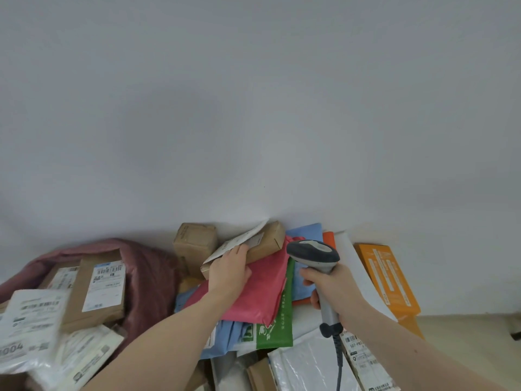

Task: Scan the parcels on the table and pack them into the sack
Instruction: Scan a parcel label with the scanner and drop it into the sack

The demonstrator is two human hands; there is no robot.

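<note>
A flat brown box point(262, 244) is gripped by the left hand point(229, 270); the scanner point(315, 256) is clasped by the right hand point(331, 289). The scan could be missed, since the label is partly covered by a white mailer point(239, 241).

wall point(253, 94): plain pale grey, fills upper view | floor point(465, 334): light beige, lower right | light: soft, even

Dark pink sack point(146, 266) far left, holding brown cardboard boxes point(95, 292) with white labels printed in black barcodes. Pink mailer point(259, 289) centre; green mailer point(277, 334) with white print under it; light blue mailers point(306, 235) near and far. Orange box point(390, 280) right, white lettering. Grey scanner point(313, 252), dark head. Plain white wall point(253, 108).
</note>
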